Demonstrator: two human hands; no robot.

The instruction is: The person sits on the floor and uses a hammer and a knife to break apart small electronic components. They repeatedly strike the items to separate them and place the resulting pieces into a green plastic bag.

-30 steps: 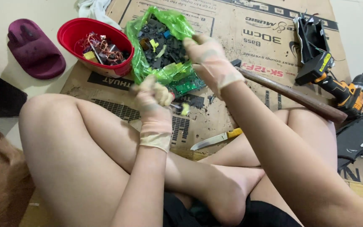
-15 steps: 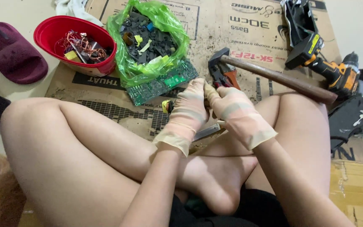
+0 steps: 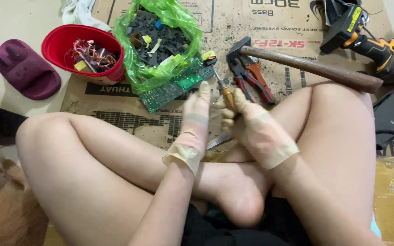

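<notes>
Green circuit board is lying flat on cardboard just beyond the hands, stiff, likely brittle. Right hand is clenching a screwdriver by its amber handle: rigid, light, long axis pointing away, tip toward the board. Left hand is resting open-fingered against it, gripping nothing.

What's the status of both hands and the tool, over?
Right hand gripping screwdriver by its handle. Left hand alongside, fingers on it. Tip points at circuit board. Pliers and hammer lie close by on the cardboard.
</notes>
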